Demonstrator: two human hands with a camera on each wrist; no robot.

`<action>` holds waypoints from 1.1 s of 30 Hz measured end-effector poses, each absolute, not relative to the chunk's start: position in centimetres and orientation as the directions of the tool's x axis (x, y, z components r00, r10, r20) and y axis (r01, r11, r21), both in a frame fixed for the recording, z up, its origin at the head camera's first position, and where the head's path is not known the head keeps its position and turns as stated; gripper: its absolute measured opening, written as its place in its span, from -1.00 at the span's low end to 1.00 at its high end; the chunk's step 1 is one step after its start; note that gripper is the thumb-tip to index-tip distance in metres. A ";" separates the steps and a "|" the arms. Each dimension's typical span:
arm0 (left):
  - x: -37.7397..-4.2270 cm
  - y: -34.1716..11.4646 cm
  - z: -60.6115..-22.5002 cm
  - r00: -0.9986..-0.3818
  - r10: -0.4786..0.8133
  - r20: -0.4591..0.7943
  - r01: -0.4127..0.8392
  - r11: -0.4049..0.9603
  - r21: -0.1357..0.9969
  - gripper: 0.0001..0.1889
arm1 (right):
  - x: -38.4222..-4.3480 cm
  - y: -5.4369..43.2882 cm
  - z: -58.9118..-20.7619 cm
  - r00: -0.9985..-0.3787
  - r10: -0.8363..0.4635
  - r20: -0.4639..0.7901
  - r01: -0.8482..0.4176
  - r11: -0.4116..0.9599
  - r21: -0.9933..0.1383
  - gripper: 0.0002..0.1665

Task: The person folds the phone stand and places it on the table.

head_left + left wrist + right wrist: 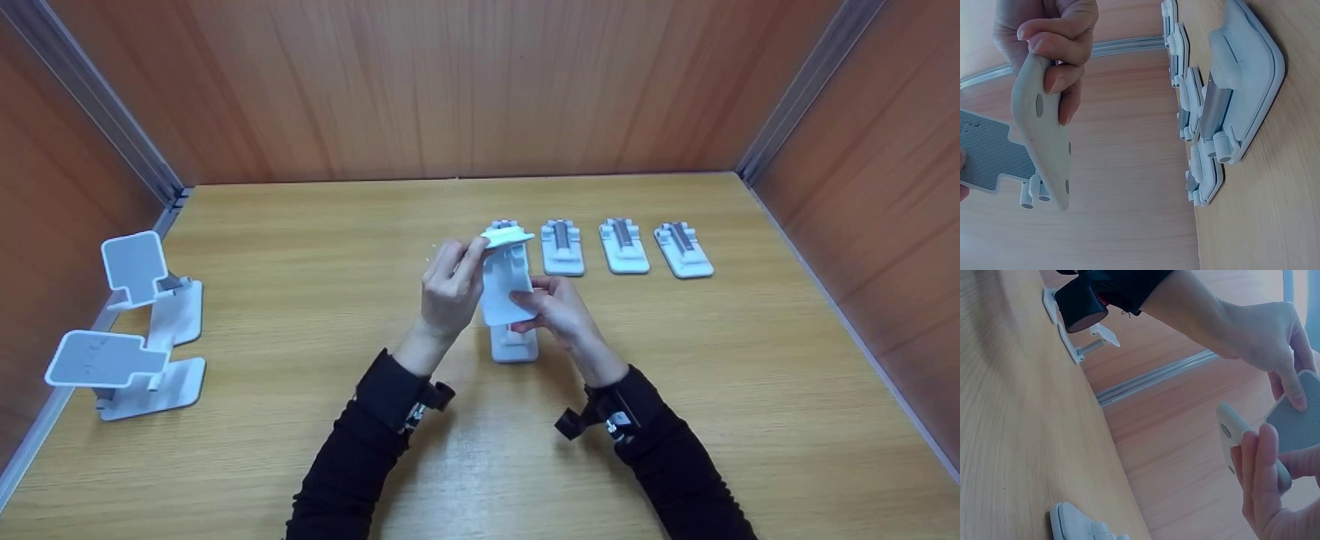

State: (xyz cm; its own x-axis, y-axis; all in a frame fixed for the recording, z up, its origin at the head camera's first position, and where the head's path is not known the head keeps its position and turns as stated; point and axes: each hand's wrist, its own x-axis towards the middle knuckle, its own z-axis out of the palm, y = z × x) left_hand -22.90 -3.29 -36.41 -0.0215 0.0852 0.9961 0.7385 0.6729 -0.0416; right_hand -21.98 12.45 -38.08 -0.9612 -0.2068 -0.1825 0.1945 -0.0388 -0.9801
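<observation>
Between both hands, above the table, is a partly unfolded white phone stand (506, 292). My left hand (452, 289) pinches its grey-padded top plate (1300, 419) between thumb and fingers. My right hand (559, 309) grips the base (1044, 135) by its edge, thumb on one face and fingers on the other. Round grey feet dot the base's underside in the left wrist view. The top plate stands at an angle to the base. Below the hands, a folded phone stand (514, 349) lies on the table, partly hidden by the held one.
Several folded stands lie in a row at the back, among them one stand (562, 247) and another at the right end (683, 250). Two unfolded stands, a rear one (135, 268) and a front one (105, 360), stand at the left edge. Wooden panels (465, 90) enclose the table.
</observation>
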 end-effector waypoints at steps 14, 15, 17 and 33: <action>-22.7 -3.1 -37.2 0.097 0.153 0.983 0.769 0.616 -0.172 -0.85 | -21.9 12.4 -37.9 -0.964 -0.196 -0.182 0.196 -0.057 -0.979 -0.62; -22.8 -3.1 -37.3 0.105 0.157 0.982 0.775 0.606 -0.180 -0.83 | -21.8 12.4 -37.8 -0.963 -0.197 -0.186 0.200 -0.056 -0.978 -0.62; -23.5 -3.1 -38.2 0.143 0.159 0.977 0.769 0.604 -0.210 -0.79 | -21.8 12.5 -37.7 -0.962 -0.200 -0.188 0.203 -0.059 -0.977 -0.63; -22.4 -3.0 -37.3 0.127 0.218 0.968 0.783 0.577 -0.232 -0.81 | -21.2 13.3 -36.7 -0.938 -0.332 -0.104 0.132 -0.063 -0.989 -0.57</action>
State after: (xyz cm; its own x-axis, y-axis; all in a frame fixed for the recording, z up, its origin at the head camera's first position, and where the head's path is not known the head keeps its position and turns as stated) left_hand -22.44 -2.99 -37.35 0.1267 0.2175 0.9678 0.7832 0.5768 -0.2322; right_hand -21.23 13.26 -36.74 -0.9377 -0.3315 -0.1041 0.1322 -0.0634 -0.9892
